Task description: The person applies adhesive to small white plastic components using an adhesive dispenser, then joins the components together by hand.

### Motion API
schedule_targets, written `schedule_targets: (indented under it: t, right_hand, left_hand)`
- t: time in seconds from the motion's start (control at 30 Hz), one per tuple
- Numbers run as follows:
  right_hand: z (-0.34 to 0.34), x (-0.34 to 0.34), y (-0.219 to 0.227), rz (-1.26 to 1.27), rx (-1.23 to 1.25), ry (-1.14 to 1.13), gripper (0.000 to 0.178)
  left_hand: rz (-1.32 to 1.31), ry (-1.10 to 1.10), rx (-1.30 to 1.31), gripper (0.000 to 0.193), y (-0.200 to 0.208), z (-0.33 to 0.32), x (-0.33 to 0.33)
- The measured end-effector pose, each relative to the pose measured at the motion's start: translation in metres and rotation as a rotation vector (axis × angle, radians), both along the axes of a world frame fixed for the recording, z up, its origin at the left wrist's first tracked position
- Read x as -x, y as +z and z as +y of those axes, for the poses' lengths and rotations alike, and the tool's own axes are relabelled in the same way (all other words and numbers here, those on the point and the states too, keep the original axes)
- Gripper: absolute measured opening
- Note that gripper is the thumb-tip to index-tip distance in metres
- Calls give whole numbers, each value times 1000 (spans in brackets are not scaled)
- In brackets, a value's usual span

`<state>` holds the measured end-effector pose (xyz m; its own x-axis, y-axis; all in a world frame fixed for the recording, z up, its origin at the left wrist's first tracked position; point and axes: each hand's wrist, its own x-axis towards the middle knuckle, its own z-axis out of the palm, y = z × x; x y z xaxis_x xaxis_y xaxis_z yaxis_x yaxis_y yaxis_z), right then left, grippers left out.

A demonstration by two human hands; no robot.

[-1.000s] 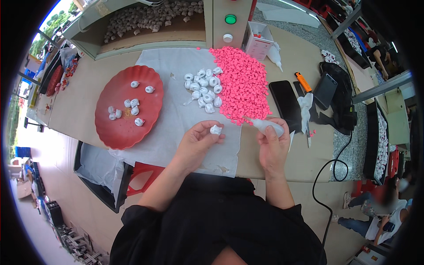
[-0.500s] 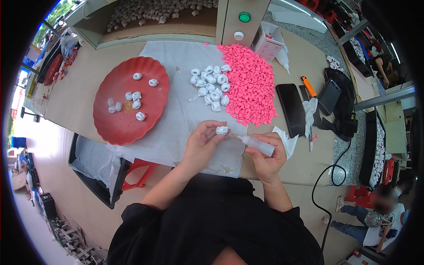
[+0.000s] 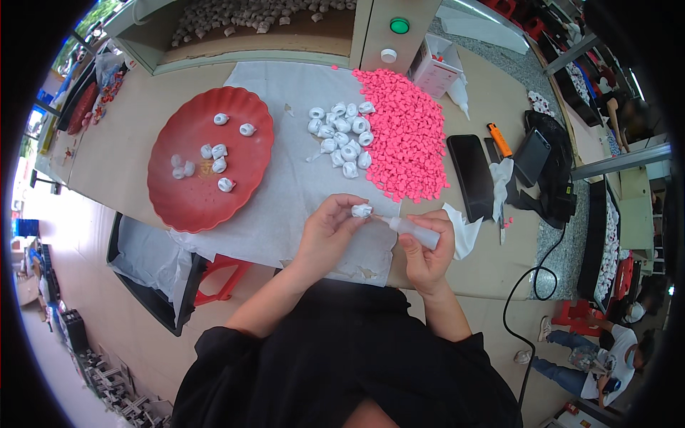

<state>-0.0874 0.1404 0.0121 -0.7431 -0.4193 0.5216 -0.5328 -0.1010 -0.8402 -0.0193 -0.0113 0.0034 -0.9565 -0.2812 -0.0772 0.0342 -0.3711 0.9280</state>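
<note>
Between the fingertips of my left hand (image 3: 330, 234) is a small white rounded piece (image 3: 362, 210) with dark marks. My right hand (image 3: 431, 251) grips a translucent squeeze bottle (image 3: 416, 232), its thin nozzle pointing left at the white piece; the tip touches it or comes very near. Beyond my hands, a cluster of similar white pieces (image 3: 342, 124) sits on a white sheet (image 3: 285, 192). Right beside that cluster spreads a big heap of small pink pieces (image 3: 407, 135). Several more white pieces (image 3: 220, 151) lie in a red scalloped plate (image 3: 171, 207) at the left.
Right of the heap lie a black phone (image 3: 469, 177), an orange-handled tool (image 3: 499, 140), a crumpled tissue (image 3: 464, 232) and a dark device (image 3: 532, 157) with a cable. A white box (image 3: 434, 65) and an open cabinet (image 3: 257, 57) stand behind. One person (image 3: 592, 364) is at far right.
My hands keep nearly the same pose, with the nozzle still at the white piece. My right hand's grip on the bottle has shifted slightly. The person at the right has changed posture.
</note>
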Motion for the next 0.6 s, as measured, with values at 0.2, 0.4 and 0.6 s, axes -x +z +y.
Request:
schedule_targets:
  t: [0.2, 0.4, 0.6]
  right_hand:
    - [0, 0, -2, 26, -26, -17, 28]
    - [-1, 0, -1, 33, -32, -21, 27]
    - [-1, 0, -1, 40, -43, -30, 27]
  left_hand:
    - [13, -1, -21, 21, 1, 1, 0]
    - [-8, -5, -8, 22, 3, 1, 0]
    - [16, -10, -12, 23, 3, 0, 0]
